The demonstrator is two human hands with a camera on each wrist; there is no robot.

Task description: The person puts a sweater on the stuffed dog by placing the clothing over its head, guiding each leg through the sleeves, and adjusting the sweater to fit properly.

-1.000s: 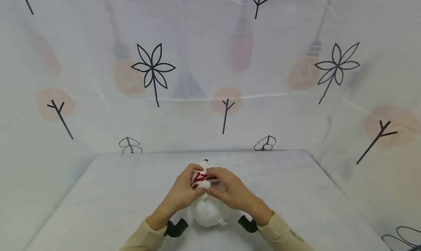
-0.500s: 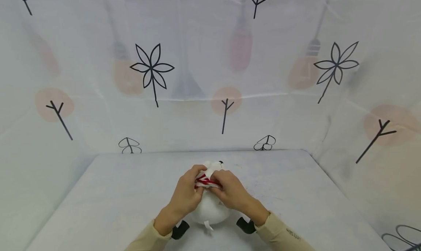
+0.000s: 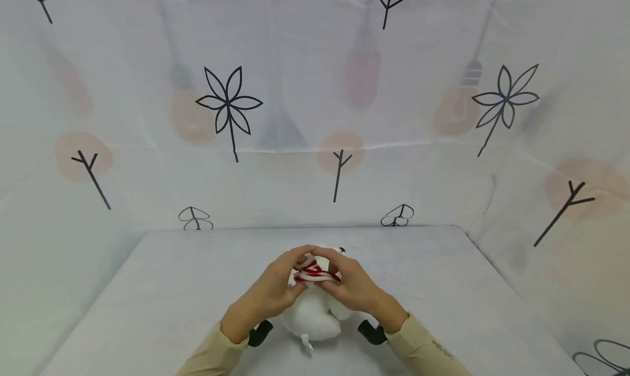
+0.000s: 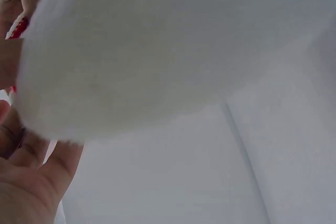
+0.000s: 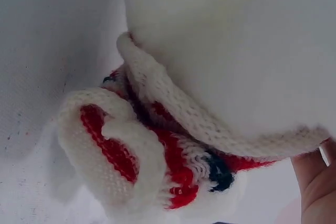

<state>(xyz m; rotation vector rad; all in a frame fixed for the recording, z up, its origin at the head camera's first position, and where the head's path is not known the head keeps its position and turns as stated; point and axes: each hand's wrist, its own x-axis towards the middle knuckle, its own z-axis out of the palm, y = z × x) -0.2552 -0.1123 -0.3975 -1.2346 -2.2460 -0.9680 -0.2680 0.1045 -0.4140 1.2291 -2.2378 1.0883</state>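
Observation:
A white plush toy (image 3: 311, 316) lies on the table (image 3: 147, 288) in the head view, wearing a red-and-white knitted garment (image 3: 314, 271) near its head. My left hand (image 3: 275, 285) grips the garment from the left and my right hand (image 3: 350, 284) grips it from the right, fingertips meeting over it. In the right wrist view the knit garment (image 5: 157, 156) is bunched below the white plush body (image 5: 236, 51), with a fingertip of the right hand (image 5: 317, 182) at the lower right corner. The left wrist view is filled by the plush body (image 4: 136, 51), with my left hand's palm (image 4: 26, 192) at the lower left.
A pale cloth printed with black flowers and twigs (image 3: 229, 103) hangs as walls behind and on both sides of the table. Black wrist camera mounts (image 3: 258, 333) sit under both forearms. A small white tag (image 3: 307, 342) sticks out of the toy's near end.
The toy has turned a little so its black-nosed head now points right. Both hands have closed over the knitted garment, fingertips meeting on top.

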